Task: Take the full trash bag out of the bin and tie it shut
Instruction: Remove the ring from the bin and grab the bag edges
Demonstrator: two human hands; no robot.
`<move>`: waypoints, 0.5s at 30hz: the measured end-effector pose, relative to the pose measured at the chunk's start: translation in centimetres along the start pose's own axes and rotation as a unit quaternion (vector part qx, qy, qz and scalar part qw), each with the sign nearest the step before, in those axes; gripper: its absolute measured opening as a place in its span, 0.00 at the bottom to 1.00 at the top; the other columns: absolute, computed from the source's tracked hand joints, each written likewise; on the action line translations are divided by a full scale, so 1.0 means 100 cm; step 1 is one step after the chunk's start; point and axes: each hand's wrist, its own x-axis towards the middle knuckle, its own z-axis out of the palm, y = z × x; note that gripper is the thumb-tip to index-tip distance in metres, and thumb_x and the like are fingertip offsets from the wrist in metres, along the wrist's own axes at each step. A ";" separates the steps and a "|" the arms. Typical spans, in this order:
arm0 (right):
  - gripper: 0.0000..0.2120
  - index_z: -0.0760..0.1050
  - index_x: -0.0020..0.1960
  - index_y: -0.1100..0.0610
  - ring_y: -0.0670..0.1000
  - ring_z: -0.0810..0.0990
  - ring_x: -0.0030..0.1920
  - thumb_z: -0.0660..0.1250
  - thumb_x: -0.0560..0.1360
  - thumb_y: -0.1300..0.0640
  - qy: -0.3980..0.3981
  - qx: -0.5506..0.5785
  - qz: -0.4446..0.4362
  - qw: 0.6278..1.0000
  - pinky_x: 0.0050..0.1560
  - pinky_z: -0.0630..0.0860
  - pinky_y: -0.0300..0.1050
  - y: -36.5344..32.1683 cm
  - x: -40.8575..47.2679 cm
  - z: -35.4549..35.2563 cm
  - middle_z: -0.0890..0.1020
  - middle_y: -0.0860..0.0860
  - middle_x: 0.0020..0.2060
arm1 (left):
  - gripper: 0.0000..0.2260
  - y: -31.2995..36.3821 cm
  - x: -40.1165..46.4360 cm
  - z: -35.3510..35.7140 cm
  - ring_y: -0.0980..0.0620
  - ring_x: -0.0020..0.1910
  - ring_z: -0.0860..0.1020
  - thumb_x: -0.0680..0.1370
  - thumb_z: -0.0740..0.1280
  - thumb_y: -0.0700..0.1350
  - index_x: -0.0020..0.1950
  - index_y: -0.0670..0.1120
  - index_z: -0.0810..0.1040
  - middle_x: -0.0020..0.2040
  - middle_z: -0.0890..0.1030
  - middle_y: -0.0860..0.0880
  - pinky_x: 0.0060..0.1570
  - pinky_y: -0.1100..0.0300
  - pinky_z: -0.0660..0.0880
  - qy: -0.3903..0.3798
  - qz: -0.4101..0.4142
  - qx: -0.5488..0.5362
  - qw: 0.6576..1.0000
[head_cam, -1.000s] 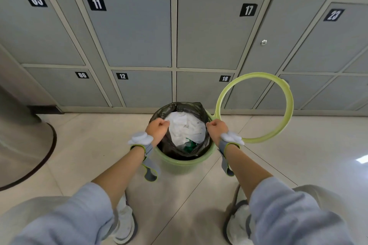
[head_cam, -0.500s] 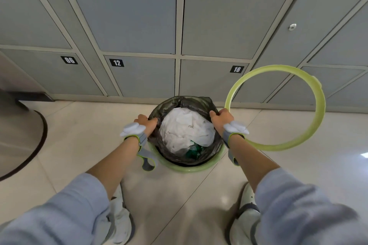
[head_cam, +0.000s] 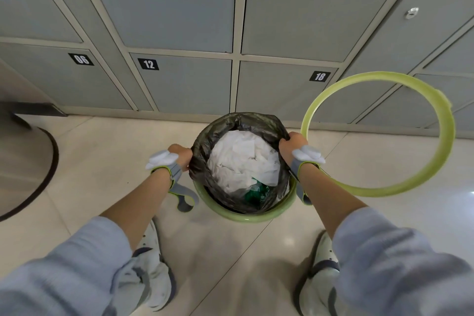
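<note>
Above the bin [head_cam: 243, 214], both hands have raised the bag [head_cam: 202, 141] higher.

My left hand [head_cam: 182, 155] and right hand [head_cam: 292, 142] each grip an opposite edge of the dark trash bag [head_cam: 205, 146], stuffed with white paper [head_cam: 241, 159], inside the green bin [head_cam: 246, 215], while a green ring [head_cam: 445, 141] hangs on my right arm.

Both bare forearms reach forward and down, light blue sleeves pushed up past mid-forearm. Left hand [head_cam: 182, 155] fisted, knuckles up, grip closed on the left edge of the dark grey plastic trash bag [head_cam: 205, 146]. Right hand [head_cam: 292, 145] likewise fisted on the bag's right edge (fingers mostly hidden). Each wrist wears a grey strap with a white padded piece on top. Hands well apart, about level.
</note>
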 end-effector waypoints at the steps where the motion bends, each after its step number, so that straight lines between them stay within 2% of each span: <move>1: 0.13 0.74 0.50 0.60 0.61 0.79 0.48 0.54 0.76 0.54 0.015 0.016 -0.001 1.000 0.51 0.74 0.49 -0.001 0.000 0.000 0.80 0.59 0.47 | 0.14 0.001 0.000 -0.001 0.40 0.46 0.77 0.77 0.58 0.36 0.59 0.31 0.75 0.60 0.77 0.31 0.52 0.50 0.75 0.006 0.009 -0.010 1.000; 3: 0.13 0.75 0.52 0.61 0.61 0.78 0.46 0.55 0.78 0.56 0.037 0.044 -0.019 0.998 0.47 0.72 0.46 -0.006 -0.001 0.000 0.81 0.61 0.48 | 0.13 0.004 -0.001 -0.004 0.34 0.54 0.77 0.78 0.57 0.36 0.58 0.31 0.75 0.58 0.77 0.31 0.52 0.50 0.75 0.038 0.040 -0.026 0.998; 4: 0.13 0.74 0.53 0.62 0.61 0.78 0.45 0.55 0.78 0.56 0.046 0.054 -0.034 0.997 0.44 0.70 0.45 -0.009 0.000 0.000 0.81 0.62 0.47 | 0.13 0.007 -0.005 -0.005 0.34 0.55 0.77 0.78 0.57 0.37 0.56 0.33 0.76 0.57 0.78 0.32 0.52 0.50 0.75 0.065 0.064 -0.032 0.995; 7: 0.12 0.75 0.52 0.62 0.64 0.79 0.46 0.56 0.78 0.57 0.064 0.071 -0.080 0.992 0.43 0.71 0.47 -0.019 -0.002 -0.002 0.81 0.63 0.46 | 0.09 0.020 -0.020 -0.004 0.42 0.50 0.75 0.78 0.57 0.38 0.50 0.40 0.76 0.48 0.77 0.38 0.44 0.61 0.67 0.125 0.163 -0.087 0.975; 9: 0.12 0.75 0.53 0.60 0.64 0.79 0.46 0.56 0.78 0.57 0.065 0.082 -0.102 0.989 0.44 0.73 0.48 -0.024 -0.005 -0.004 0.82 0.62 0.47 | 0.06 0.030 -0.030 -0.003 0.47 0.44 0.72 0.78 0.58 0.37 0.46 0.44 0.73 0.39 0.74 0.45 0.36 0.63 0.61 0.129 0.215 -0.126 0.960; 11: 0.12 0.75 0.55 0.57 0.63 0.79 0.45 0.56 0.78 0.57 0.070 0.099 -0.125 0.985 0.44 0.74 0.47 -0.027 -0.012 -0.007 0.82 0.60 0.47 | 0.05 0.037 -0.040 -0.005 0.50 0.41 0.69 0.77 0.59 0.36 0.44 0.44 0.71 0.33 0.70 0.51 0.32 0.61 0.61 0.122 0.261 -0.139 0.947; 13: 0.13 0.75 0.57 0.56 0.61 0.79 0.42 0.55 0.78 0.58 0.077 0.110 -0.140 0.981 0.42 0.74 0.46 -0.026 -0.021 -0.010 0.82 0.59 0.46 | 0.05 0.040 -0.049 -0.006 0.50 0.40 0.69 0.77 0.59 0.35 0.43 0.43 0.70 0.32 0.70 0.51 0.30 0.67 0.63 0.109 0.297 -0.136 0.939; 15: 0.13 0.75 0.57 0.56 0.58 0.76 0.38 0.55 0.78 0.58 0.080 0.112 -0.155 0.978 0.38 0.72 0.44 -0.025 -0.029 -0.013 0.81 0.59 0.44 | 0.05 0.040 -0.057 -0.006 0.50 0.40 0.69 0.77 0.59 0.36 0.43 0.44 0.70 0.36 0.72 0.46 0.33 0.61 0.62 0.095 0.329 -0.127 0.931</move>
